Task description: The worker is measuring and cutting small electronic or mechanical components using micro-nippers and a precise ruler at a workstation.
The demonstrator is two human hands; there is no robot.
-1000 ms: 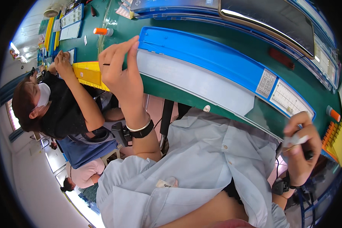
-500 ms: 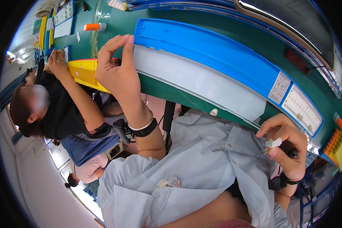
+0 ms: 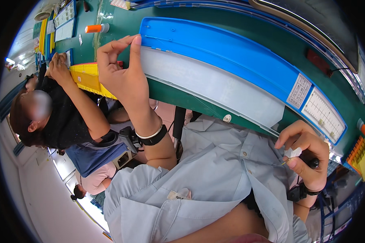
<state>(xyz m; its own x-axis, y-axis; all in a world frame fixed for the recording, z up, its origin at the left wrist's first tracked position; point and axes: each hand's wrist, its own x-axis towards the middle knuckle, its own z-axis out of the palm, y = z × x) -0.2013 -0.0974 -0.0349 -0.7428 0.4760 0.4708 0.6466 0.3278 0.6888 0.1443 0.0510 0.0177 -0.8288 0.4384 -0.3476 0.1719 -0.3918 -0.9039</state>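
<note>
The left hand [image 3: 123,77] is raised over the near edge of the table [image 3: 271,44], thumb and forefinger pinched together at the left end of the long blue tray [image 3: 215,52]. Whatever they pinch is too fine to make out; it may be a thin thread or wire, since faint lines cross the pale grey strip [image 3: 215,87] lying along the tray's front. The right hand [image 3: 306,152] sits low by the wearer's light blue shirt [image 3: 198,178], closed around a small white piece [image 3: 293,152] and a dark-handled tool [image 3: 312,163], with a thin yellowish tip poking out toward the shirt.

To do this step well, the pinch at the tray end probably needs to stay light and steady, so the fine strand neither slips nor snaps, and the right hand should keep its small part square while the two hands are well apart.

Further out, an orange-capped tube [image 3: 96,28] lies on the green table beyond the tray. To the left a co-worker in a black top [image 3: 61,121] leans on a yellow tray [image 3: 85,77].
</note>
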